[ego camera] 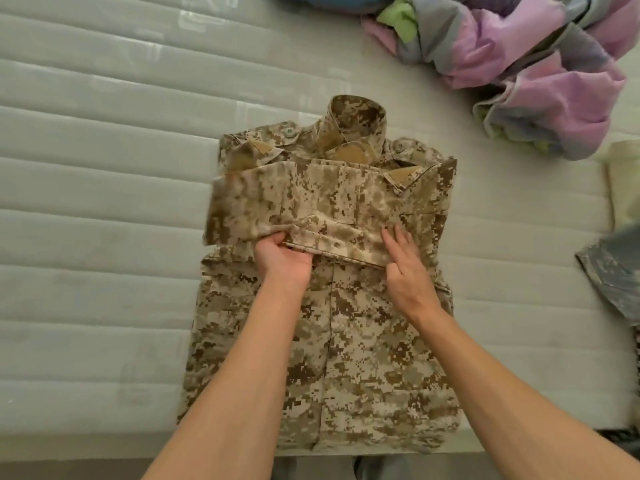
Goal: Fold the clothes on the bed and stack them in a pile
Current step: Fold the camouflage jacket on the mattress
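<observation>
Two bare forearms reach in from the near edge over a desert-camo jacket (346,341) lying flat on the bed (104,202), collar at the far end. Left hand (282,259) has its fingers (273,241) curled under the near edge of a folded sleeve (311,202) that lies crosswise over the chest, gripping that hem. Right hand (407,268) sits just right of it, fingers (394,239) straight, pressing the same sleeve flat; thumb seems tucked at the hem, hard to tell. Jacket body runs from below both hands toward the near bed edge. Beyond the fingers, the collar (356,119) stands up. Far right of the fingers, a crumpled pink-grey bundle of clothes (540,64); at the right edge, a grey camo garment (616,271) and a pale cloth (623,174), both partly cut off.
</observation>
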